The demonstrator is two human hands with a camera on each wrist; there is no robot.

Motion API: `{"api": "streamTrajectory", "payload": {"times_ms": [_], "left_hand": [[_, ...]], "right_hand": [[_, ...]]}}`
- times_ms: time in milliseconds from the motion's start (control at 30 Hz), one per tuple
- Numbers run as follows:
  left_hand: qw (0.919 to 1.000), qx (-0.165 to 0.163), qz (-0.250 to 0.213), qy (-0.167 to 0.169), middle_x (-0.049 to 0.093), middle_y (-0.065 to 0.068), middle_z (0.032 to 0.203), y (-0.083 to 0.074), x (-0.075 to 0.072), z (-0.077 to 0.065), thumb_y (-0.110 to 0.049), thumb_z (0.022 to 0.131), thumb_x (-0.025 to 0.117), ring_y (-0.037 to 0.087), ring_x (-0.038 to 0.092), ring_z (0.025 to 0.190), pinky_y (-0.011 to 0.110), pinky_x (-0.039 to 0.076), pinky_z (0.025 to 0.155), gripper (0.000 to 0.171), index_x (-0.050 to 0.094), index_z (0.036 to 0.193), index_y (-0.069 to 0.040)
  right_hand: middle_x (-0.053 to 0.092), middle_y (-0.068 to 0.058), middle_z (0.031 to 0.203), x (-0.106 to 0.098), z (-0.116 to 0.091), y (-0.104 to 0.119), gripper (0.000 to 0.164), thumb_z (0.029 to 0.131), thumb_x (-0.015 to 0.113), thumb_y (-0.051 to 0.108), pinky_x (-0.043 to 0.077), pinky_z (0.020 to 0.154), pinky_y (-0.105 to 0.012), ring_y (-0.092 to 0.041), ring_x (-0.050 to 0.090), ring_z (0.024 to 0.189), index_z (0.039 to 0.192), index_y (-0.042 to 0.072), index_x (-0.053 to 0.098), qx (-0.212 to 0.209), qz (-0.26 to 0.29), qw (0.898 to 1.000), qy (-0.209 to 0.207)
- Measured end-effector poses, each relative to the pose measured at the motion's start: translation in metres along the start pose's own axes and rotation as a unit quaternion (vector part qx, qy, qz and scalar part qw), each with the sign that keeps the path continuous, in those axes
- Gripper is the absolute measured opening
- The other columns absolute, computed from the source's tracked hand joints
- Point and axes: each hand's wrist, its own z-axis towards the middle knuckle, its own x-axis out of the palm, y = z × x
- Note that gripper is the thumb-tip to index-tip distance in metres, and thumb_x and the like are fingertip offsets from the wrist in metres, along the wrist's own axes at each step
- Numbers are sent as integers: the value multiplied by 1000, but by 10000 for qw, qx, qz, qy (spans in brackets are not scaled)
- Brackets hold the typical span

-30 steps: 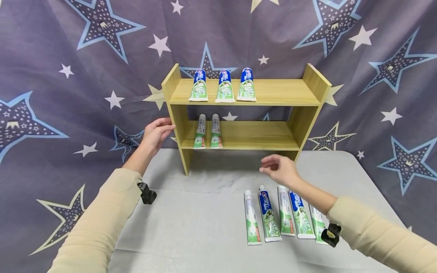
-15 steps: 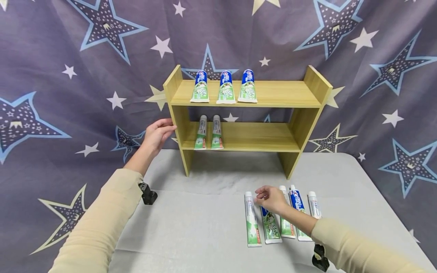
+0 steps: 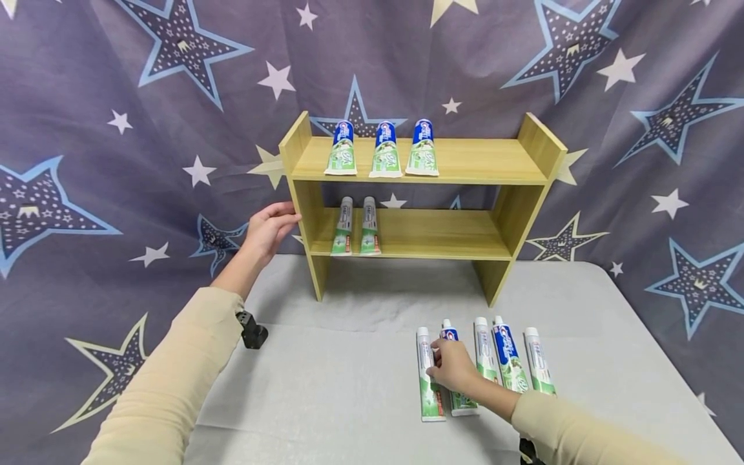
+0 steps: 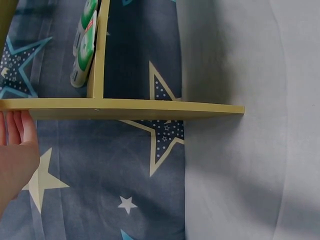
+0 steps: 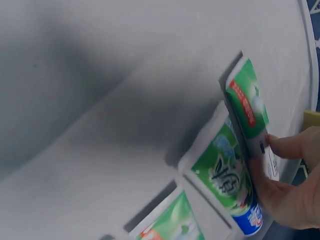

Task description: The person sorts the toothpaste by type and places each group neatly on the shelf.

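Thumb and fingers of a person's right hand [image 3: 456, 368] pinch the leftmost tube [image 3: 429, 391], still on the table [image 3: 325, 387]; how firmly, I cannot tell. The tube lies directly at the fingertips, long axis pointing toward the table's far edge, cap end nearest the shelf [image 3: 482, 158]. The left hand [image 3: 267, 231], well apart, rests its fingers against the shelf's left side panel [image 3: 307, 210]. Crowding the grip, a second tube [image 3: 464, 403] lies just beside, partly hidden beneath the right hand; three more tubes [image 3: 509, 358] range toward the table's right edge.
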Motion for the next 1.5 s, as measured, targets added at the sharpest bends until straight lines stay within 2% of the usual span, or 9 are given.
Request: {"api": "streamTrajectory", "payload": {"times_ms": [200,367,533,767,933,1167,1300,1400,1500], "left_hand": [[10000,1,34,15,65,-5,88,2,0,1,7,88,60,2,68,81,12,57,80,23,66,90,-16],[10000,1,39,1,65,-6,88,1,0,1,6,88,61,2,68,81,12,57,80,22,66,90,-16],[10000,-5,-21,5,64,-6,89,-1,-2,0,5,87,62,2,68,82,13,57,82,21,65,91,-16],[9999,-28,-140,-6,66,-5,86,3,-5,-2,7,88,61,3,68,80,13,57,79,23,66,89,-15],[9999,-16,-144,38,66,-5,88,5,-4,-2,7,88,60,3,69,81,13,57,80,23,66,90,-14],[9996,51,-251,88,66,-5,85,3,-2,0,9,87,61,4,68,80,13,57,80,24,66,88,-14],[9997,46,-228,73,66,-5,85,2,-2,0,9,87,61,4,69,80,13,57,79,24,66,88,-14],[9998,43,-173,55,66,-5,85,2,-2,1,9,87,60,4,69,80,13,57,80,24,67,88,-14],[9998,26,-180,73,67,-5,86,3,-2,1,9,87,60,3,69,81,13,57,80,24,67,88,-15]], "right_hand": [[69,-11,74,6,-1,2,47,68,81,1,54,55,-21,-12,61,64,109,-12,62,101,-201,9997,-87],[69,-10,74,9,2,5,48,70,82,6,55,55,-22,-12,62,64,110,-11,61,352,-223,9991,-67],[66,-9,73,11,3,9,40,73,80,9,53,52,-21,-12,60,63,104,-8,62,547,-320,9980,-4],[65,-9,72,11,2,12,33,68,82,9,53,53,-22,-14,59,64,91,-6,64,624,-93,9978,-179],[62,-4,65,9,-1,13,25,66,84,10,47,52,-20,-11,54,61,81,-2,68,866,83,9960,-193],[64,-3,63,6,-1,20,23,65,84,9,47,51,-19,-9,54,57,79,-2,70,1022,509,9934,-77],[66,-6,68,5,3,22,25,65,83,3,55,52,-23,-11,57,56,84,-1,68,1539,1250,9798,270],[65,-8,73,5,6,22,28,67,81,0,60,56,-28,-12,60,58,91,-3,66,1955,1934,9596,591],[65,-10,78,3,8,21,31,71,77,-2,61,61,-32,-13,60,60,98,-6,63,2186,2576,9373,858]]}}
